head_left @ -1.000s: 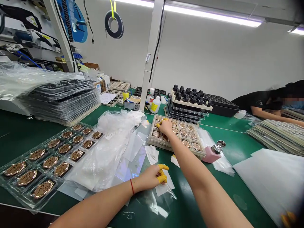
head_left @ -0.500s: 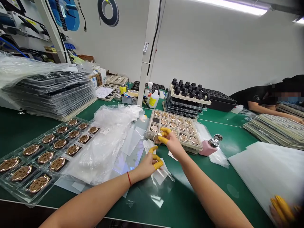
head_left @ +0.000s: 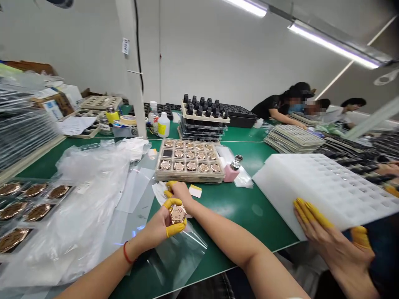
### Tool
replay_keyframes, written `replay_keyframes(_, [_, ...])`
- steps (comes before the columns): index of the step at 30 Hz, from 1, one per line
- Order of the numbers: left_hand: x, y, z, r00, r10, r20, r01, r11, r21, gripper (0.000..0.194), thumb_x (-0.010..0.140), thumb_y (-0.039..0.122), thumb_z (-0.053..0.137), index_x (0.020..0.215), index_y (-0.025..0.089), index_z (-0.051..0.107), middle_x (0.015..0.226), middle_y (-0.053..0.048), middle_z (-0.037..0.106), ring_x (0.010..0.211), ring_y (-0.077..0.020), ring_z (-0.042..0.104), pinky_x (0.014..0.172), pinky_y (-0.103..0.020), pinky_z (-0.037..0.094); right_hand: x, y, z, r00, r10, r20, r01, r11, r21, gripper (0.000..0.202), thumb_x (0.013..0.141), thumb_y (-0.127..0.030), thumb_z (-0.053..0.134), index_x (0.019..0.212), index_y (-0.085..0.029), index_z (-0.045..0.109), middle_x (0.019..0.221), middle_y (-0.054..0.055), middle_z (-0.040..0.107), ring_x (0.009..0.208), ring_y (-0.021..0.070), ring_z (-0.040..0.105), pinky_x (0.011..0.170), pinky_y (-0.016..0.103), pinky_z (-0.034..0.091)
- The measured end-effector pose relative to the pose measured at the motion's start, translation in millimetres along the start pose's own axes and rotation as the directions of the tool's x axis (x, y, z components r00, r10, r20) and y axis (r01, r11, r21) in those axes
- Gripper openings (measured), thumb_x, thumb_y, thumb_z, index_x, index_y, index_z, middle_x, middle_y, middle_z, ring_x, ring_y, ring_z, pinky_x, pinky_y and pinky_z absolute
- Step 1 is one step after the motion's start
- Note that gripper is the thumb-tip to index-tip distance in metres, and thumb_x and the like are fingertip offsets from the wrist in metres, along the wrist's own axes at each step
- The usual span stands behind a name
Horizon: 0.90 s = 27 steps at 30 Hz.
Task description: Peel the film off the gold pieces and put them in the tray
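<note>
My left hand (head_left: 158, 226), with yellow finger cots, pinches a rose-gold watch case (head_left: 178, 214) by its edges. The case's back, with a CE mark, faces up toward me. Just beyond it, my right hand (head_left: 181, 193) reaches over with curled fingers at the edge of a crumpled white wipe (head_left: 159, 192) on the table. Its thumb and forefinger close around the wipe's edge, partly hidden. Behind the hands, a tray (head_left: 190, 176) on a stack carries rows of similar watch cases. One dark slot in it holds no case.
A pink pump bottle (head_left: 231, 172) stands right of the tray. Plastic bags (head_left: 90, 199) cover the left side, beside a clear tray of cases (head_left: 37, 211). At right, a co-worker's hand (head_left: 333, 236) holds a white foam block (head_left: 299, 182). Black watches (head_left: 204, 109) stand on a rack behind.
The watch case has passed from my right hand to my left. My right hand has moved to the wipe. The view has swung right, and the neighbour's foam block has tilted up.
</note>
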<state>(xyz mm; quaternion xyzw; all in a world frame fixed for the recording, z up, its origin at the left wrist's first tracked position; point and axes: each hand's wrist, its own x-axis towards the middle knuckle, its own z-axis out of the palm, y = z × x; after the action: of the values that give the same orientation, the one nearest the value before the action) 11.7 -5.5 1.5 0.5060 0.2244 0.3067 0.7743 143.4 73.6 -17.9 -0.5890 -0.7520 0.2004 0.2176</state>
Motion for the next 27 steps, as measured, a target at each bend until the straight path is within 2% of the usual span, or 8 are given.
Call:
replay_keyframes(3, [0.0,0.1,-0.8,1.0,-0.031,0.005,0.031,0.999,0.041,0.056,0.07,0.029,0.072,0.112,0.023,0.037,0.081,0.002,0.055,0.073,-0.0114,0.054,0.068,-0.025,0.043,-4.5,2.6,-5.1,0.999,-0.035,-0.003,0.034,0.994,-0.099,0.009,0.073,-0.01,0.057,0.074,-0.018,0.062,0.077,0.004,0.063,0.081,0.0201,0.056,0.075,0.031,0.039])
replay_keyframes(7, [4.7,2.0,-3.4,0.978,-0.038,-0.203,0.063,0.991,0.118,0.054,0.066,0.025,0.074,0.109,0.022,0.041,0.09,0.001,0.054,0.078,-0.0115,0.054,0.074,-0.025,0.045,-26.9,13.7,-48.9,0.991,-0.092,-0.1,0.079,0.99,-0.12,0.008,0.081,-0.016,0.052,0.083,-0.018,0.06,0.091,0.006,0.061,0.09,0.0198,0.053,0.08,0.031,0.038])
replay_keyframes(9, [5.9,3.3,-4.6,0.97,-0.009,-0.241,0.044,0.989,0.141,0.054,0.068,0.024,0.071,0.112,0.023,0.041,0.096,0.0,0.055,0.085,-0.0135,0.055,0.079,-0.028,0.046,-42.1,14.7,-68.7,0.964,-0.19,-0.184,0.179,0.981,-0.075,0.005,0.079,-0.015,0.054,0.078,-0.018,0.057,0.095,0.007,0.06,0.094,0.0196,0.052,0.084,0.032,0.038])
replay_keyframes(11, [5.9,4.7,-5.8,0.977,0.022,-0.211,0.008,0.99,0.138,0.054,0.071,0.023,0.068,0.116,0.023,0.04,0.099,-0.002,0.055,0.089,-0.0152,0.057,0.082,-0.03,0.047,-56.7,10.4,-77.3,0.916,-0.298,-0.268,0.312,0.95,0.007,0.005,0.079,-0.014,0.055,0.076,-0.019,0.055,0.1,0.007,0.059,0.096,0.0201,0.051,0.087,0.035,0.037])
replay_keyframes(16, [4.3,9.6,-4.9,0.987,0.068,-0.145,-0.039,0.98,0.194,0.042,0.074,0.024,0.067,0.109,0.02,0.045,0.096,-0.002,0.057,0.083,-0.0139,0.059,0.075,-0.027,0.048,-80.9,-7.7,-57.8,0.809,-0.553,-0.197,0.576,0.814,0.079,0.009,0.086,-0.017,0.052,0.084,-0.023,0.057,0.098,0.004,0.062,0.09,0.0192,0.05,0.083,0.036,0.038])
replay_keyframes(20, [2.7,9.7,-1.7,0.988,0.081,-0.131,-0.035,0.946,0.324,0.038,0.074,0.025,0.067,0.106,0.019,0.048,0.095,-0.002,0.059,0.081,-0.0141,0.06,0.072,-0.026,0.049,-75.6,-3.6,-44.9,0.713,-0.668,-0.214,0.682,0.731,-0.012,0.014,0.088,-0.019,0.05,0.087,-0.026,0.062,0.086,0.003,0.063,0.083,0.0192,0.047,0.079,0.037,0.036])
replay_keyframes(24, [1.8,7.0,-3.4,0.969,0.094,-0.229,-0.006,0.934,0.357,0.049,0.074,0.026,0.066,0.117,0.021,0.044,0.099,-0.004,0.061,0.086,-0.0173,0.062,0.079,-0.031,0.05,-71.6,3.4,-46.0,0.729,-0.637,-0.249,0.639,0.764,-0.085,0.015,0.086,-0.017,0.05,0.085,-0.025,0.064,0.079,0.004,0.06,0.076,0.0185,0.045,0.072,0.035,0.034])
replay_keyframes(27, [2.4,4.6,-5.9,0.971,0.1,-0.217,0.004,0.901,0.435,0.047,0.074,0.025,0.066,0.115,0.019,0.046,0.102,-0.006,0.061,0.087,-0.0187,0.061,0.077,-0.031,0.05,-75.3,-1.8,-39.2,0.726,-0.658,-0.2,0.653,0.751,-0.096,0.017,0.086,-0.015,0.049,0.085,-0.024,0.063,0.079,0.004,0.06,0.076,0.0185,0.044,0.074,0.035,0.034])
